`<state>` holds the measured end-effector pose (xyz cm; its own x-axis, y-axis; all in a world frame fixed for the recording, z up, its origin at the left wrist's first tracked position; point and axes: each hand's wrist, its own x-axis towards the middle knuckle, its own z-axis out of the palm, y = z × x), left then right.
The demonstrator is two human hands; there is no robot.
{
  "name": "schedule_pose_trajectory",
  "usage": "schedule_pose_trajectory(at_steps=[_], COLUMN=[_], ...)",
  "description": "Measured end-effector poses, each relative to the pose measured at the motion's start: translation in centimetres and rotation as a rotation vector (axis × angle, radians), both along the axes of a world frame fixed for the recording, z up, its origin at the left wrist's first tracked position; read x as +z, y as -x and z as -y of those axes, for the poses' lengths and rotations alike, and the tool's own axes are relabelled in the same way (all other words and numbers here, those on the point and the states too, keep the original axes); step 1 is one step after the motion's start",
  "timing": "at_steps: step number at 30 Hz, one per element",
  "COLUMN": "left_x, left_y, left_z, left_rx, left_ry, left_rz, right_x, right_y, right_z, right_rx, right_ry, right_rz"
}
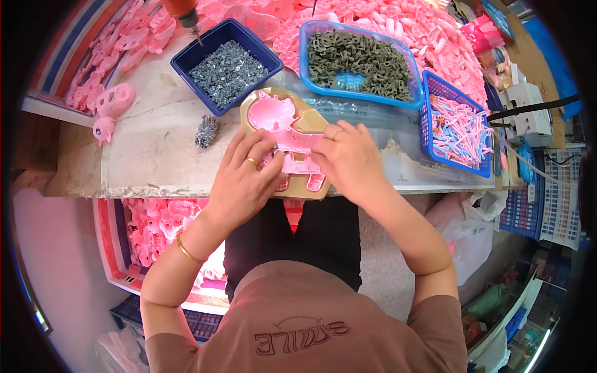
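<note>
I have the pink animal-shaped shell (291,140) at frame centre on a tan jig (309,120), long axis slanting upper left to lower right, between left hand (249,166) and right hand (350,158). Both touch it, fingers curled; whether either grips, I can't tell.

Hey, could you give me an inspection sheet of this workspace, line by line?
Surface: pale bench, worn, front edge chipped.
Job's things: pink shell on a tan jig.
Clutter: pink pieces heaped at the back; dark bin of screws, with a spiky metal clump near it; tub of grey-green parts; basket of pink and blue sticks.
Hands: left hand and right hand both on the shell; exact grip hidden.
Cables: black cable at right.
Surroundings: orange driver above the bin; plastic bags lower right.
</note>
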<state>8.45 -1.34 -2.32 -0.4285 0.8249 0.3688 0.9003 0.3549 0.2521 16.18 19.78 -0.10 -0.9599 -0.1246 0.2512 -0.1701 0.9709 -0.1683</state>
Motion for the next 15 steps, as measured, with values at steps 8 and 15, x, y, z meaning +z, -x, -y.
schedule_pose_trajectory(at_steps=[8, 15], left_x=[0.4, 1.6], left_y=[0.6, 8.1], left_z=[0.4, 0.7], left_rx=[-0.015, 0.256], left_ry=[-0.007, -0.056], left_rz=[-0.002, 0.024], right_x=[6.0, 11.8], right_y=[5.3, 12.2], right_z=[1.7, 5.9], right_rx=[0.109, 0.179], right_ry=[0.423, 0.508], right_rz=[-0.187, -0.630])
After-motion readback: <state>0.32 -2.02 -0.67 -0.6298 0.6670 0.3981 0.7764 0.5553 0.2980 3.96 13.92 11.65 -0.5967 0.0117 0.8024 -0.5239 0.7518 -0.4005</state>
